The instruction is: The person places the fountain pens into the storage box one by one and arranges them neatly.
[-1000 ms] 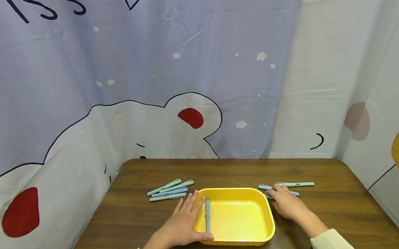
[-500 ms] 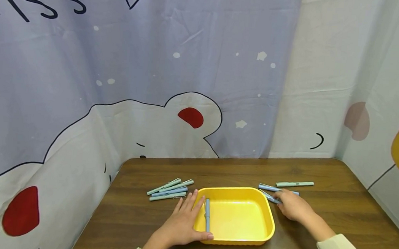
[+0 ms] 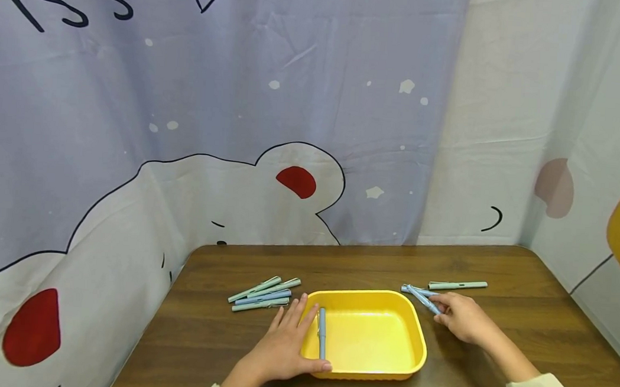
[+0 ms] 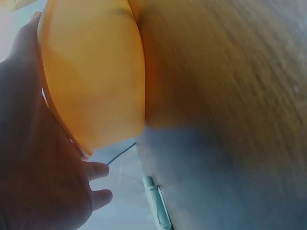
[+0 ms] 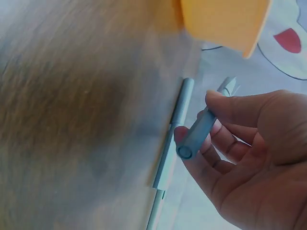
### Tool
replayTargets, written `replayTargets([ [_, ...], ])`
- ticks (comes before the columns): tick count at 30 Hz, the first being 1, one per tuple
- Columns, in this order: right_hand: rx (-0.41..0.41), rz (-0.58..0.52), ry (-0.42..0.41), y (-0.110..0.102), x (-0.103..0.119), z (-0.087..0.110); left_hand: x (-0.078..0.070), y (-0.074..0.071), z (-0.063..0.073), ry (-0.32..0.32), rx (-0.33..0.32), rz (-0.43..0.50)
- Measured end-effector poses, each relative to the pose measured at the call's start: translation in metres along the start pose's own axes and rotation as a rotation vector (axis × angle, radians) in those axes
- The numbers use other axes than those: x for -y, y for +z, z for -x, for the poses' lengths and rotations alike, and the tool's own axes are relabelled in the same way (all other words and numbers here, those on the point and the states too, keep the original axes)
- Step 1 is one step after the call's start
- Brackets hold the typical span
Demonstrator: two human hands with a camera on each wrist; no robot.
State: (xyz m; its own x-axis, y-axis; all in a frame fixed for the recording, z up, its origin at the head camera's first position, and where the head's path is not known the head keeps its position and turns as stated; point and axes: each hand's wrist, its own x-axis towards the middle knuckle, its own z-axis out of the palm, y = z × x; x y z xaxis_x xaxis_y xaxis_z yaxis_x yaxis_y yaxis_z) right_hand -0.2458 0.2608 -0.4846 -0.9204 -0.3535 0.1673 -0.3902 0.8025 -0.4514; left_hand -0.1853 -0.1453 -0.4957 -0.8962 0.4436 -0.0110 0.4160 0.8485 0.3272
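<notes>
My right hand (image 3: 462, 318) pinches a blue pen (image 5: 199, 132) between thumb and fingers, tilted just above the table right of a yellow tray (image 3: 372, 339). Behind the held pen, a second blue pen (image 5: 175, 134) lies on the table, partly hidden by the hand in the head view. Fingers spread, my left hand (image 3: 282, 345) rests on the tray's left side, its thumb over the front rim. Inside the tray a grey-blue pen (image 3: 322, 334) lies along the left wall.
Left of the tray, several green and blue pens (image 3: 263, 295) lie in a loose group on the wooden table (image 3: 348, 270). A pale green pen (image 3: 459, 285) lies at the back right. A printed curtain (image 3: 240, 106) hangs behind the table.
My right hand has picked up one blue pen and drawn it slightly toward me, its tip lifting over the other blue pen. My left hand and the tray stay put.
</notes>
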Motion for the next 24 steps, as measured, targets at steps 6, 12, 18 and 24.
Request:
replayTargets([
  [6, 0.027, -0.164, 0.07, -0.006, 0.006, 0.004, 0.0, 0.0, 0.0, 0.0, -0.002, 0.001],
  [12, 0.124, -0.448, 0.142, -0.013, 0.009, 0.006, 0.0, 0.0, 0.0, 0.002, -0.005, -0.003],
  [18, 0.217, -0.7, 0.15, -0.016, 0.01, 0.006, 0.001, 0.001, -0.001, 0.006, -0.01, -0.007],
  [24, 0.256, -0.894, 0.19, -0.014, 0.013, 0.008, 0.001, 0.001, 0.0, 0.006, -0.012, -0.004],
])
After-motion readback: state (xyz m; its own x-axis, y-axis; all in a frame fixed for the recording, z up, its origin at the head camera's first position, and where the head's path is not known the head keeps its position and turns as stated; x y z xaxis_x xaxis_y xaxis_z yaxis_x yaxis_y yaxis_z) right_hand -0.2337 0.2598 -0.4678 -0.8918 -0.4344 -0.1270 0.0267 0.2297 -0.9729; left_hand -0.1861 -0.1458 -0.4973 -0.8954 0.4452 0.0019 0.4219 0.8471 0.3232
